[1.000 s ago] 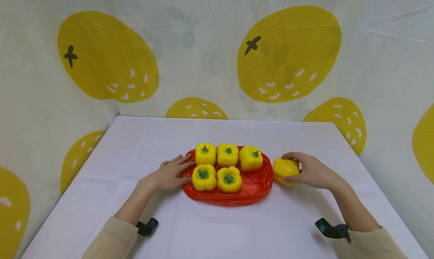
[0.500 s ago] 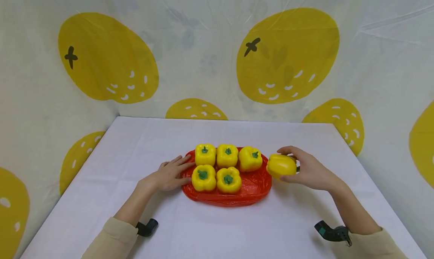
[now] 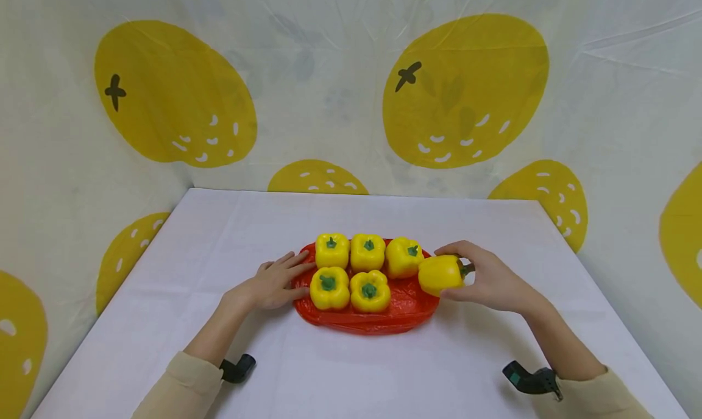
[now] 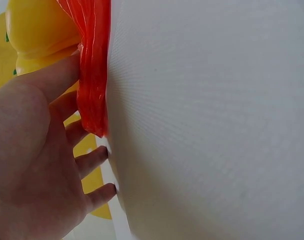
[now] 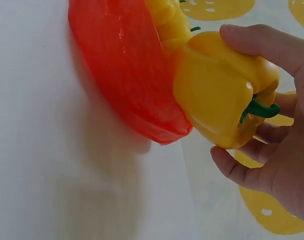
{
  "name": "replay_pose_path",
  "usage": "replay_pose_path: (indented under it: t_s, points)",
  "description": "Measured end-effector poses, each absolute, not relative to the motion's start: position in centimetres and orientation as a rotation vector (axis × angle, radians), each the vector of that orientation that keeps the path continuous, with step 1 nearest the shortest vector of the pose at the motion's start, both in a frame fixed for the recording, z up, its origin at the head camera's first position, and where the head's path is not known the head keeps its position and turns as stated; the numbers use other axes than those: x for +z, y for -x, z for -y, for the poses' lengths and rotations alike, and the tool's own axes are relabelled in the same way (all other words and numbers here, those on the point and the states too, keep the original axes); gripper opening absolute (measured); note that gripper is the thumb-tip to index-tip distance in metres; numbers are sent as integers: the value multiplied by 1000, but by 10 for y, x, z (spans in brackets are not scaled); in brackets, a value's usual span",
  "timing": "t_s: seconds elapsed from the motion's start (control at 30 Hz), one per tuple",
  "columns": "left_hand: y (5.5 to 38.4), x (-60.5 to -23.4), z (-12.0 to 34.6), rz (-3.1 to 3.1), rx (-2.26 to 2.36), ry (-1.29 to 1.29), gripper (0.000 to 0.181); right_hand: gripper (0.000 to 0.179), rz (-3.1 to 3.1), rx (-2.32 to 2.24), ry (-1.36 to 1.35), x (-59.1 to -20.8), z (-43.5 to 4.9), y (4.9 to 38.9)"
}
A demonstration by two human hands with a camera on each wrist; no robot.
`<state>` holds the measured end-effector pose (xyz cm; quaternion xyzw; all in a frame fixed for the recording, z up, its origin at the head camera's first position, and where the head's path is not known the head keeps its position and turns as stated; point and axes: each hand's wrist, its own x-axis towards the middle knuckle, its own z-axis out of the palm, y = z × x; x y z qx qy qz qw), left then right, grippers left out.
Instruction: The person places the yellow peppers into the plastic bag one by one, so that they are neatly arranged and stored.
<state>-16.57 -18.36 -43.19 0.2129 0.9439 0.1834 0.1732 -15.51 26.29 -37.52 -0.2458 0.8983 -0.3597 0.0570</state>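
In the head view my right hand (image 3: 488, 279) grips a yellow bell pepper (image 3: 439, 274) at the right end of a shallow oval tray (image 3: 406, 300) covered in red plastic. Its green stem (image 5: 259, 109) points back toward the palm in the right wrist view. Several other yellow bell peppers (image 3: 329, 290) stand on the tray in two rows, the far row fuller than the near one. My left hand (image 3: 271, 284) rests with spread fingers at the tray's left end. From the left wrist, its thumb (image 4: 62, 75) lies against the red rim (image 4: 93, 85).
A white cloth covers the table (image 3: 351, 370). Behind it and at the sides hangs a pale curtain (image 3: 318, 72) printed with big yellow fruit. Each wrist carries a black camera mount (image 3: 529, 377), low over the tabletop.
My right hand has brought the bell pepper leftward from the table beside the tray to over its right end, turning the stem to the right. My left hand has stayed in place.
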Motion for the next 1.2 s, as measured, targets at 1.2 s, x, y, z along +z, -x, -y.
replay_pose_path:
  t_s: [1.2]
  points:
    - [165,-431,185,-2682,526,-614,70,73,-2705,-868,746,-393,-211,140]
